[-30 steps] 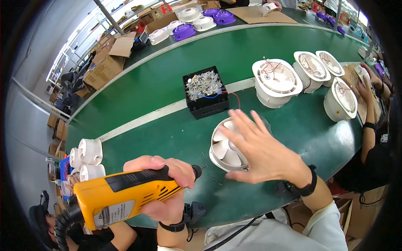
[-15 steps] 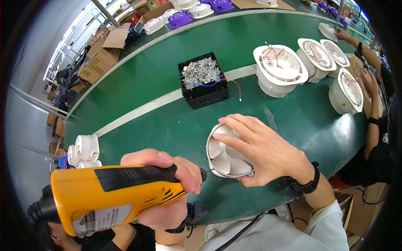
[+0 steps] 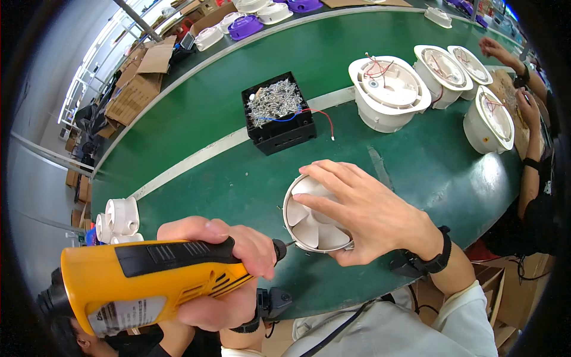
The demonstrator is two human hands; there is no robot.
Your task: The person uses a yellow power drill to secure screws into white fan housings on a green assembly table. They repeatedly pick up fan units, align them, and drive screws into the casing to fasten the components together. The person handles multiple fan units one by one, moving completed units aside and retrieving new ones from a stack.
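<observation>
My left hand (image 3: 229,268) is wrapped round a yellow and black electric screwdriver (image 3: 160,279), which lies nearly level and points right. Its thin bit (image 3: 290,243) reaches the lower left side of a round white fan (image 3: 304,231); whether it sits in a screw cannot be made out. Fingers of my right hand (image 3: 372,217) grip the fan across its ring, with the thumb at the lower right edge and fingertips over the far rim. Pale blades show inside the ring. Small screws stick out along its left side.
Beyond the fan stands a black box (image 3: 282,140) heaped with screws, a red and blue wire across it. White housings with wires (image 3: 389,98) stand to the right, near a co-worker's hands (image 3: 526,110). More white housings (image 3: 123,215) are at the left edge.
The view has shifted slightly; screwdriver and fan keep about the same placement to each other. At the far right, a co-worker's hand has come away from a white part, now farther back.
</observation>
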